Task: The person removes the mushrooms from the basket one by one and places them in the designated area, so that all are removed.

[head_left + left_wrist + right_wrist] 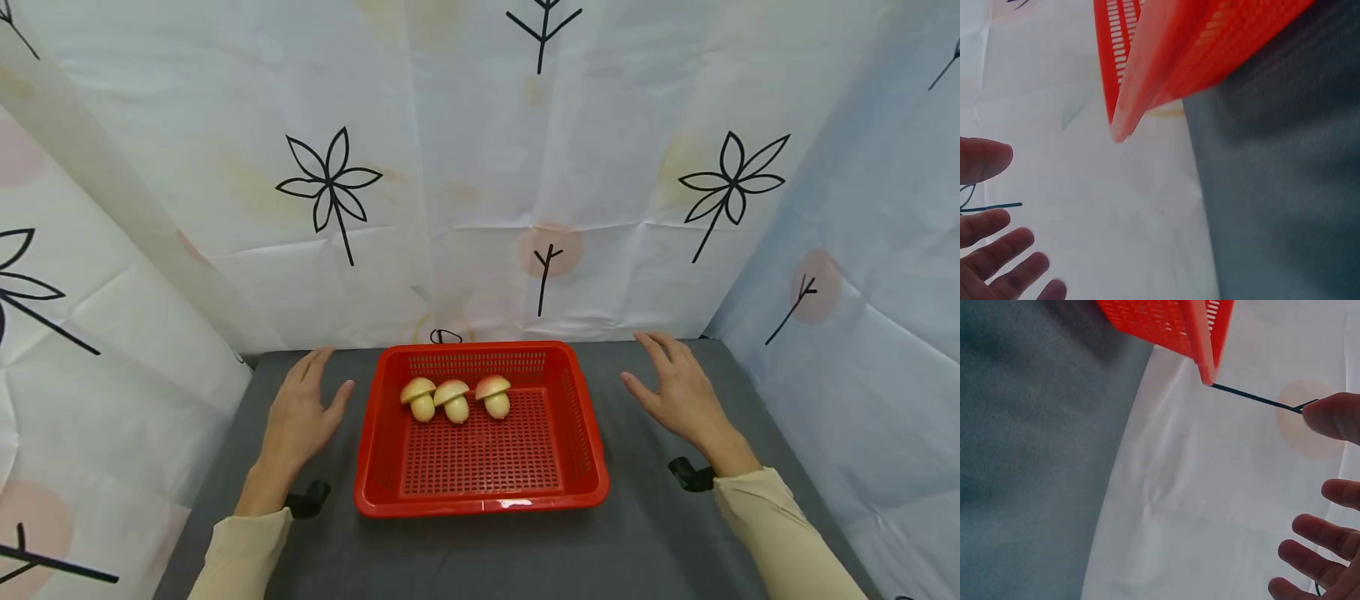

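Observation:
A red plastic basket [480, 506] with a perforated floor and walls sits mid-table. Inside it, toward the back, three toy mushrooms with cream stems and yellow-red caps stand in a row: the left mushroom [422, 407], the middle mushroom [456, 408] and the right mushroom [496, 405]. My left hand [300, 417] is left of the basket, fingers extended and thumb apart, holding nothing. On the other side, my right hand [684, 393] is likewise spread and bare. Both wrist views show the basket's outer wall [1147, 69] apart from the fingers [1319, 531].
The grey table [480, 558] runs up to a white patterned cloth [465, 167] behind it. More of this cloth hangs at the left and right sides. A black wrist mount [307, 500] shows beside the left sleeve, another black mount [690, 475] by the right.

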A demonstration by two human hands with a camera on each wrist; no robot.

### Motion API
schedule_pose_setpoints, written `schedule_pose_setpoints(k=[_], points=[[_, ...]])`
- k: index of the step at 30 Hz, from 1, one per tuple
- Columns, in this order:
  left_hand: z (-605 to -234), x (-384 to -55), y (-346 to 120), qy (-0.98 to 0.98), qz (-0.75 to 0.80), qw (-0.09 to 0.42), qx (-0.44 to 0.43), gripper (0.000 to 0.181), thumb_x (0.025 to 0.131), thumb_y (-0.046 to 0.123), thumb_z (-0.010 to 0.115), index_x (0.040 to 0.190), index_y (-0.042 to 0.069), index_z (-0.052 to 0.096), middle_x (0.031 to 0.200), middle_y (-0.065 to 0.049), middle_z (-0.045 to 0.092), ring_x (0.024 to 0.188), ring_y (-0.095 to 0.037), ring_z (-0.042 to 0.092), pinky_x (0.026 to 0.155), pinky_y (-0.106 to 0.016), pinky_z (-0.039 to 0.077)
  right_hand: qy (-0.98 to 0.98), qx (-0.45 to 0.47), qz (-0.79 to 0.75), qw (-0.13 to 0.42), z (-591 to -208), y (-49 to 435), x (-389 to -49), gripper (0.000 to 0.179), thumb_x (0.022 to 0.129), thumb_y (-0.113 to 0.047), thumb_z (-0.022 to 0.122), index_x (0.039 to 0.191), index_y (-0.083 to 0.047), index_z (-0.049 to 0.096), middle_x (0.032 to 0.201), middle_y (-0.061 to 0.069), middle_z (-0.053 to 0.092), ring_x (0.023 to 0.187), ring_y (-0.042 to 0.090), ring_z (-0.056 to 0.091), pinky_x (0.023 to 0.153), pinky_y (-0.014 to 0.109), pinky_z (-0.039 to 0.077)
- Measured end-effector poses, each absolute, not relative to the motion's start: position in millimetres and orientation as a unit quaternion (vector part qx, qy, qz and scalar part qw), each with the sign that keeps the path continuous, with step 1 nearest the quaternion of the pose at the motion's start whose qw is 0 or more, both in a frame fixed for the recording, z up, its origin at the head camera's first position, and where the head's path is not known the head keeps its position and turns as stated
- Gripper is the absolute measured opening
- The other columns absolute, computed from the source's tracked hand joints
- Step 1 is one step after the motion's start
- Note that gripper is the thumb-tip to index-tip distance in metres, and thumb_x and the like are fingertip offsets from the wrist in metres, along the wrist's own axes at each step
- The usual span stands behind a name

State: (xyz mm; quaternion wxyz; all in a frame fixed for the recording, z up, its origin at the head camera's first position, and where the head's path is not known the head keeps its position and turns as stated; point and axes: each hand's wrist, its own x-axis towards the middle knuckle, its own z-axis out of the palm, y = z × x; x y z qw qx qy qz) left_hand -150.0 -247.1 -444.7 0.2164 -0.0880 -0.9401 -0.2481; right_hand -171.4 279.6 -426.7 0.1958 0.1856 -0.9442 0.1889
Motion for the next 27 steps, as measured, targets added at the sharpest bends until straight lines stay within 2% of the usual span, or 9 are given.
schedule_pose_setpoints(k=[3,7,14,18,24,27], points=[[-449.4,-145.7,-246.5,-0.929,-0.311,0.185,-0.074,0.057,0.096,0.02,0.07,0.144,-0.002,0.049,0.141,-0.026,0.051,0.126,-0.046,0.05,0.1,-0.07,0.043,-0.945,0.183,0.199,0.185,-424.1,275.1,-166.7,0.059,0.091,-0.018,0.077,0.141,0.0,0.052,0.133,0.024,0.052,0.115,0.046,0.052,0.087,0.066,0.049],[-457.4,-142.3,-245.3,-0.909,-0.379,0.158,-0.069,0.053,0.097,0.018,0.07,0.141,-0.005,0.051,0.134,-0.026,0.056,0.121,-0.044,0.055,0.099,-0.066,0.047,-0.944,0.179,0.215,0.176,-421.1,267.4,-160.4,0.052,0.092,-0.017,0.076,0.137,-0.001,0.057,0.127,0.021,0.056,0.11,0.042,0.055,0.082,0.062,0.052],[-474.6,-137.1,-244.3,-0.884,-0.455,0.097,-0.053,0.053,0.099,0.02,0.068,0.142,-0.004,0.05,0.133,-0.026,0.058,0.119,-0.044,0.057,0.097,-0.063,0.049,-0.932,0.198,0.246,0.179,-422.5,250.8,-151.6,0.047,0.09,-0.012,0.078,0.133,0.0,0.062,0.12,0.017,0.063,0.108,0.038,0.059,0.084,0.059,0.053],[-485.2,-137.3,-244.6,-0.869,-0.489,0.063,-0.048,0.052,0.1,0.02,0.067,0.142,-0.005,0.05,0.135,-0.027,0.058,0.12,-0.044,0.057,0.098,-0.061,0.05,-0.929,0.198,0.267,0.163,-424.8,239.9,-148.6,0.048,0.089,-0.011,0.078,0.133,0.0,0.061,0.117,0.016,0.064,0.108,0.035,0.061,0.086,0.057,0.054],[-497.5,-135.9,-242.8,-0.843,-0.536,0.007,-0.044,0.055,0.101,0.02,0.066,0.145,-0.008,0.046,0.139,-0.029,0.054,0.121,-0.044,0.057,0.093,-0.036,0.057,-0.921,0.2,0.309,0.13,-424.4,222.1,-146.0,0.046,0.091,-0.011,0.077,0.132,0.002,0.06,0.117,0.016,0.064,0.107,0.033,0.061,0.088,0.054,0.056],[-502.3,-135.7,-240.9,-0.83,-0.557,-0.018,-0.026,0.058,0.101,0.022,0.066,0.146,-0.006,0.045,0.142,-0.028,0.052,0.124,-0.043,0.057,0.091,-0.032,0.058,-0.914,0.204,0.33,0.118,-426.0,214.1,-146.3,0.045,0.092,-0.012,0.076,0.132,0.002,0.06,0.117,0.016,0.064,0.107,0.033,0.061,0.088,0.053,0.057]])
